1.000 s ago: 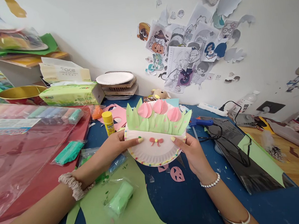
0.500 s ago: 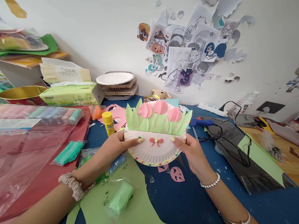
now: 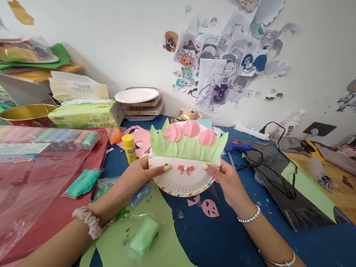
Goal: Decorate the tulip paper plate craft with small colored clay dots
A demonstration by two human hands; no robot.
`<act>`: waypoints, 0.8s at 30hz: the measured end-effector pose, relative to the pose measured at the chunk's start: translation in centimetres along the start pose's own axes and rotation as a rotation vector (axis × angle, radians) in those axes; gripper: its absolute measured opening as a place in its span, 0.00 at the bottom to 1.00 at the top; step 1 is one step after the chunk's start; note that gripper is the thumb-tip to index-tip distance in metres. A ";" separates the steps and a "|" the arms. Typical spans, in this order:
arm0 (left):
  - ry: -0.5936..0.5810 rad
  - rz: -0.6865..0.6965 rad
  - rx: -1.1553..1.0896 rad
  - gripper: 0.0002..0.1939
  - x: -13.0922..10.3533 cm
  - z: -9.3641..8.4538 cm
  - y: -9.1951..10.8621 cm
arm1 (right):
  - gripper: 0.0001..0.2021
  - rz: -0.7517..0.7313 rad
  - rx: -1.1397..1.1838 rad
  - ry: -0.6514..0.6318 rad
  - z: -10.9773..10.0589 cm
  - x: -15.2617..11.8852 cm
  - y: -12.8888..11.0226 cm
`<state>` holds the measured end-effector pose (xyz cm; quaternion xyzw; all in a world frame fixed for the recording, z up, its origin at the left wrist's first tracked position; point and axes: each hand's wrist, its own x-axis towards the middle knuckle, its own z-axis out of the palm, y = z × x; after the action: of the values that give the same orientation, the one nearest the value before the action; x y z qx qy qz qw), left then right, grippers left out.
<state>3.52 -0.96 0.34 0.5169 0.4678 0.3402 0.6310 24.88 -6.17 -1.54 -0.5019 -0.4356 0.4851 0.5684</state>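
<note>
Centre of the frame: the left hand (image 3: 138,175) and right hand (image 3: 226,179) pinch the paper-plate craft (image 3: 184,165) by its side rims — thumbs in front, fingers closed behind — likely holding it upright so the decorated face shows, above the blue table (image 3: 234,243).

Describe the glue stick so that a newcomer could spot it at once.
On the blue table, look just left of the decorated paper plate held in both hands. The yellow-capped glue stick stands upright on pink paper scraps, the only small yellow cylinder there.
</note>
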 end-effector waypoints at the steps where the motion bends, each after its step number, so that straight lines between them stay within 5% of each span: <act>1: 0.006 0.007 0.003 0.13 0.1 -0.1 -0.1 | 0.21 -0.004 0.004 -0.007 0.0 0.0 0.0; 15: 0.046 0.168 -0.058 0.21 0.7 -0.9 -0.5 | 0.17 -0.100 -0.028 0.103 -1.6 1.2 0.6; 24: 0.032 0.206 -0.084 0.16 0.5 -0.9 -0.2 | 0.12 -0.104 -0.122 -0.002 -2.1 1.6 1.2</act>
<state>2.86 -0.25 0.00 0.5299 0.4073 0.4309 0.6063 27.02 -4.86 -3.01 -0.5118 -0.4903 0.4283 0.5606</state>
